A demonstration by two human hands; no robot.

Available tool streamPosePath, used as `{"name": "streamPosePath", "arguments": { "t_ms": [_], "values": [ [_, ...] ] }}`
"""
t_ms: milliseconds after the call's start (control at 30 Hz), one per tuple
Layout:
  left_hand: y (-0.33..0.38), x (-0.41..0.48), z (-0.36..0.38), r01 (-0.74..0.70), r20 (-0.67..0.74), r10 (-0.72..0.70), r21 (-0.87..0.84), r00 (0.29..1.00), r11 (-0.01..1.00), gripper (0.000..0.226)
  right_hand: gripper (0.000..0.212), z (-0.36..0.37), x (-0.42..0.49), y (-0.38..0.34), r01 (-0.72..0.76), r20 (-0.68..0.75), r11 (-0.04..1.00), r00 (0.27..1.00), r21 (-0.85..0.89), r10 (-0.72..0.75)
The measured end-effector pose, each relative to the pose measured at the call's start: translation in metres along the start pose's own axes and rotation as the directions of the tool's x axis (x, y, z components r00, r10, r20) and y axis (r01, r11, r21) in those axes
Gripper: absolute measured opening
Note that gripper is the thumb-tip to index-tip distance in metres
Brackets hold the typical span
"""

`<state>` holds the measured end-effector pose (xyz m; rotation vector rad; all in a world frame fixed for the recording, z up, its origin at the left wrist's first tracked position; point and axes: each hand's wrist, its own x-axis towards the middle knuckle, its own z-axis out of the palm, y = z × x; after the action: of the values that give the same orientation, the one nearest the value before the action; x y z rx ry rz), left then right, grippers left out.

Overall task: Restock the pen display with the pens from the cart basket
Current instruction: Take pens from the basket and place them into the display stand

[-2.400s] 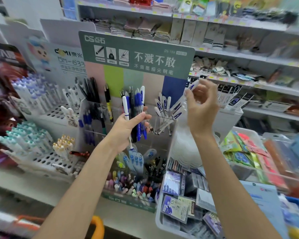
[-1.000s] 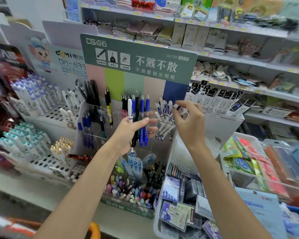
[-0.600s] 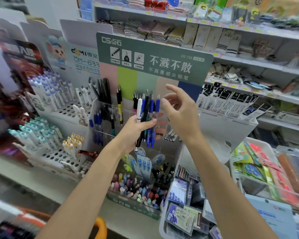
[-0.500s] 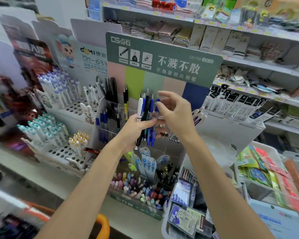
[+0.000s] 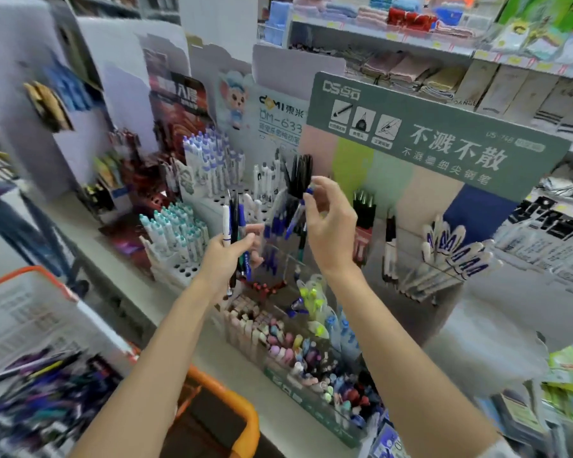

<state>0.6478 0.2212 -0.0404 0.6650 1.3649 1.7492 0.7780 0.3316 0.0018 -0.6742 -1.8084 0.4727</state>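
1. Head view, your hands: your left grip (image 5: 225,259) is closed around a bundle of pens (image 5: 234,223). You can see one white, one black and one blue, standing nearly upright, with their lower ends sticking out below your fist. Your right grip (image 5: 329,233) pinches a single blue pen (image 5: 299,208) between thumb and forefinger, and the other fingers are loosely curled. That pen is tilted, its cap end up and to the right.

2. Head view, the display: the pen display (image 5: 437,133), with its green header board, stands on the shelf in front of you. The pinched pen is at the display's left clear compartment, among the blue pens (image 5: 272,226) standing there. You cannot tell whether its tip is already inside. Black pens (image 5: 300,175) rise just behind it. White-and-navy pens (image 5: 454,256) fan out in the right compartment, well apart from your hands.

3. Head view, the cart: the cart basket (image 5: 14,277), orange-rimmed, sits low on your left. More pens (image 5: 47,381) lie in it, blurred.
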Motion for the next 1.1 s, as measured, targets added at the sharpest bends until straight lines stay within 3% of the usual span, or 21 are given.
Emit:
{"name": "streamPosePath", "arguments": {
  "t_ms": [133, 300, 567, 700, 733, 800, 900, 1000, 1100],
  "values": [
    [0.003, -0.003, -0.009, -0.008, 0.015, 0.008, 0.003, 1.000, 1.000, 0.020, 0.024, 0.024, -0.007, 0.009, 0.039, 0.091, 0.997, 0.995, -0.074, -0.033],
    [0.004, -0.001, -0.016, -0.033, 0.002, 0.033, 0.048, 0.999, 0.998, 0.021, 0.022, 0.038, -0.012, 0.017, -0.008, 0.211, 0.988, 0.977, -0.157, 0.041],
    [0.005, -0.002, -0.008, 0.006, 0.065, -0.003, -0.048, 0.998, 0.999, 0.023, 0.030, 0.042, -0.028, 0.019, -0.030, 0.314, 0.955, 0.941, -0.296, 0.127],
    [0.010, -0.005, -0.001, 0.038, 0.190, -0.031, -0.037, 0.981, 0.999, 0.025, 0.032, 0.018, -0.011, 0.002, -0.079, 0.124, 0.987, 0.988, -0.140, 0.096],
    [0.012, -0.006, 0.004, 0.054, 0.227, -0.045, -0.035, 0.973, 0.998, 0.025, 0.030, 0.010, -0.004, -0.006, -0.116, 0.146, 0.992, 0.982, -0.049, 0.122],
    [0.015, -0.006, 0.015, 0.091, 0.280, -0.075, -0.044, 0.957, 0.995, 0.023, 0.030, -0.001, 0.006, -0.020, -0.232, 0.322, 0.965, 0.929, 0.119, 0.183],
    [0.016, -0.002, 0.029, 0.093, 0.323, -0.087, -0.002, 0.942, 0.996, 0.015, 0.034, -0.003, 0.012, -0.021, -0.240, 0.445, 0.964, 0.880, 0.117, 0.165],
    [0.012, 0.002, 0.031, 0.098, 0.342, -0.091, -0.004, 0.935, 0.995, 0.021, 0.027, -0.004, 0.013, -0.013, -0.235, 0.358, 0.961, 0.918, 0.146, 0.170],
    [0.007, 0.007, 0.016, 0.079, 0.245, -0.068, -0.037, 0.967, 0.996, 0.026, 0.023, -0.010, 0.015, -0.008, -0.185, 0.029, 0.954, 0.983, 0.237, 0.183]
  ]
}}
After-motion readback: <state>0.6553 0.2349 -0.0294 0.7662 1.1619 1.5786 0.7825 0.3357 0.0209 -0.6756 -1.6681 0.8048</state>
